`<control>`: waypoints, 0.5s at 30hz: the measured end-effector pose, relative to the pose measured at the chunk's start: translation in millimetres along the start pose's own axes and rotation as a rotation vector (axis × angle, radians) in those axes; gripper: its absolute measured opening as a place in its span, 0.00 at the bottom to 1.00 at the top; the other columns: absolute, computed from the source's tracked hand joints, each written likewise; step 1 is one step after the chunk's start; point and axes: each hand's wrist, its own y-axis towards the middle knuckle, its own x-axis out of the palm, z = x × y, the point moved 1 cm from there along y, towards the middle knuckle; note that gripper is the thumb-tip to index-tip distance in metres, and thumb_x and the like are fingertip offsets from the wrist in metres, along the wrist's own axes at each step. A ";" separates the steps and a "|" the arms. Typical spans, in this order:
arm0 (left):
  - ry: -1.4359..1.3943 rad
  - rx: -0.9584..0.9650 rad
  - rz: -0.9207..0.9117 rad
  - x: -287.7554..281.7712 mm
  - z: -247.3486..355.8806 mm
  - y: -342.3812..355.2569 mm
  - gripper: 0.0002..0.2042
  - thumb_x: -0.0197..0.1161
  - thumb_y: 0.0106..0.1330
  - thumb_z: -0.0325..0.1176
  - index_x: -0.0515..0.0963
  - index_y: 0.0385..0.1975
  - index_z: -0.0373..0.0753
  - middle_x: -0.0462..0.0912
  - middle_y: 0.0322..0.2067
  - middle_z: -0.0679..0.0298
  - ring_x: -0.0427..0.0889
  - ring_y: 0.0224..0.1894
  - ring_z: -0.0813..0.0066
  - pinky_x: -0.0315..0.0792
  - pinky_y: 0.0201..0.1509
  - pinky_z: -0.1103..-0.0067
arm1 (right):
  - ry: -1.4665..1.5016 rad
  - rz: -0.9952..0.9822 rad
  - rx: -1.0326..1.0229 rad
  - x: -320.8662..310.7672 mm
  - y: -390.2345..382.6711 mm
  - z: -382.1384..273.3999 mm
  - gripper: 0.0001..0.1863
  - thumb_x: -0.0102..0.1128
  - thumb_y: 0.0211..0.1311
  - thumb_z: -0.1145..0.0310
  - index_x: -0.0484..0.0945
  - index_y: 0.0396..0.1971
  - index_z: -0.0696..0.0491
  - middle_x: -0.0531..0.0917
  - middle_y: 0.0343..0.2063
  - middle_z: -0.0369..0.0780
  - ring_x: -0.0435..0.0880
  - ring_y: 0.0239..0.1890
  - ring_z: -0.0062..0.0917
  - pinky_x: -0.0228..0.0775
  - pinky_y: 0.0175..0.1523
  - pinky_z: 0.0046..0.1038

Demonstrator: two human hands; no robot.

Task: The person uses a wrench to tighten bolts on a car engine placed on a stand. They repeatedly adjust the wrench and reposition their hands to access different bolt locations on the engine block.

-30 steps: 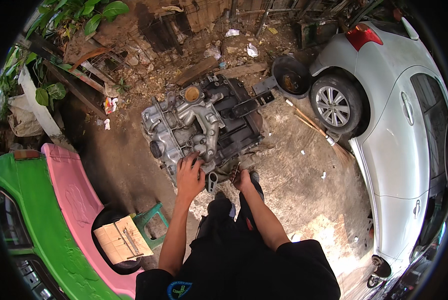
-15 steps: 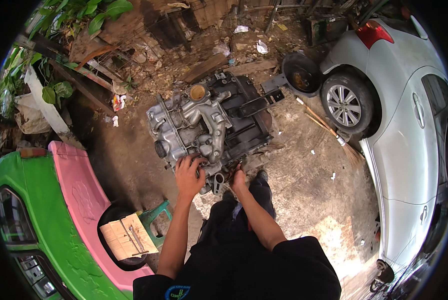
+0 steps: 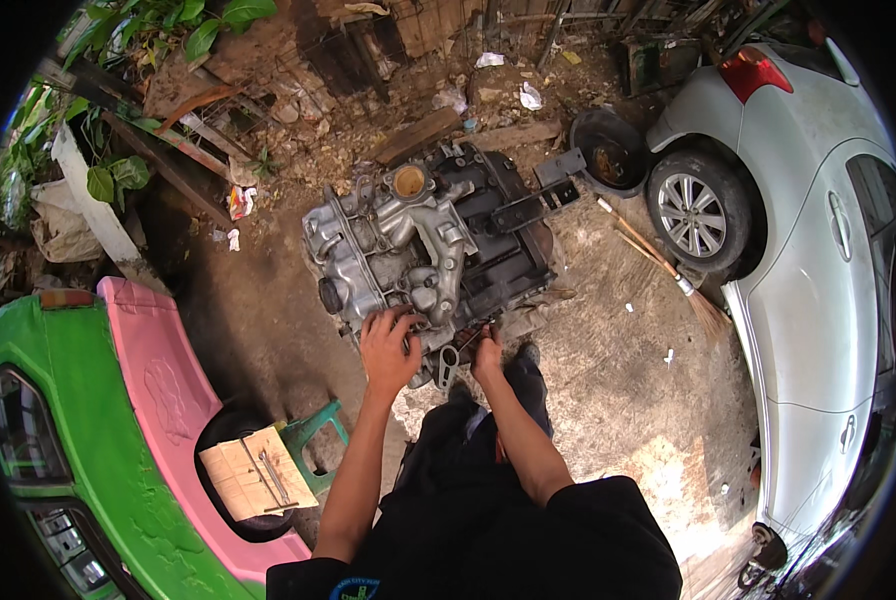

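A large engine [image 3: 420, 255], with silver castings on its left and darker metal on its right, lies on the ground ahead of me. My left hand [image 3: 388, 350] rests on its near left edge, fingers apart and curled over the metal. At the near edge, my right hand [image 3: 487, 353] is closed around something small and thin, partly hidden by the fingers. Between my hands is a grey metal loop-shaped part [image 3: 449, 364] at the front of the engine.
Right: silver car [image 3: 803, 330], broom [image 3: 668, 265], black basin [image 3: 608, 152]. Left: green-and-pink vehicle body [image 3: 53, 390], cardboard with metal tools [image 3: 238, 470], green plastic stool [image 3: 318, 435]. Behind: wood planks [image 3: 418, 137], litter, plants [image 3: 113, 185], fence.
The whole scene has shifted slightly right in the view. My left hand stays on the engine, and my right hand has moved only a little at the near edge.
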 end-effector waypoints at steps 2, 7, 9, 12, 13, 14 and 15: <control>-0.007 0.000 0.002 0.1 0.7 -2.3 0.13 0.60 0.55 0.25 0.84 0.40 0.45 0.84 0.48 0.63 0.82 0.52 0.58 0.68 0.67 0.59 | 0.030 -0.013 0.012 -2.5 0.6 0.2 0.23 0.50 0.83 0.61 0.63 0.70 0.55 0.86 0.42 0.48 0.89 0.37 0.39 0.84 0.43 0.44; -0.004 0.007 0.002 -0.5 0.3 -0.8 0.13 0.60 0.55 0.25 0.84 0.40 0.45 0.85 0.48 0.63 0.83 0.51 0.59 0.68 0.67 0.60 | -0.092 0.043 -0.033 -7.0 11.1 1.0 0.22 0.51 0.83 0.64 0.62 0.69 0.56 0.85 0.40 0.48 0.89 0.41 0.41 0.86 0.46 0.47; -0.012 0.006 0.009 -0.4 -0.6 0.6 0.13 0.60 0.55 0.25 0.85 0.39 0.45 0.85 0.47 0.63 0.83 0.51 0.59 0.69 0.66 0.60 | -0.173 -0.088 -0.104 -11.2 11.2 -2.7 0.22 0.50 0.83 0.65 0.63 0.68 0.59 0.85 0.40 0.48 0.89 0.42 0.40 0.86 0.45 0.46; -0.017 0.004 0.011 0.1 -0.4 -0.7 0.14 0.60 0.55 0.25 0.85 0.39 0.45 0.85 0.47 0.63 0.83 0.51 0.59 0.69 0.66 0.60 | -0.269 -0.129 -0.148 -14.0 9.2 -6.0 0.22 0.50 0.83 0.65 0.64 0.66 0.63 0.85 0.40 0.48 0.89 0.41 0.38 0.86 0.45 0.44; -0.019 0.005 0.012 0.6 -0.5 -0.7 0.14 0.60 0.55 0.24 0.85 0.39 0.45 0.85 0.47 0.64 0.83 0.51 0.59 0.69 0.66 0.60 | -0.284 -0.113 -0.136 -14.0 9.2 -6.1 0.22 0.51 0.83 0.65 0.65 0.65 0.65 0.85 0.41 0.48 0.89 0.40 0.38 0.87 0.45 0.44; -0.019 0.004 0.012 1.0 -0.5 -0.6 0.14 0.60 0.55 0.24 0.85 0.39 0.45 0.85 0.47 0.64 0.83 0.51 0.59 0.69 0.66 0.60 | -0.308 -0.122 -0.188 -14.0 9.3 -6.2 0.22 0.51 0.82 0.66 0.65 0.66 0.65 0.85 0.41 0.48 0.90 0.40 0.39 0.87 0.45 0.44; -0.019 0.002 0.011 0.8 -0.5 -0.9 0.14 0.60 0.55 0.24 0.85 0.39 0.45 0.85 0.47 0.64 0.83 0.51 0.59 0.69 0.66 0.60 | -0.326 -0.109 -0.211 -14.5 10.3 -4.9 0.22 0.52 0.82 0.66 0.64 0.66 0.65 0.85 0.41 0.49 0.90 0.39 0.40 0.87 0.45 0.44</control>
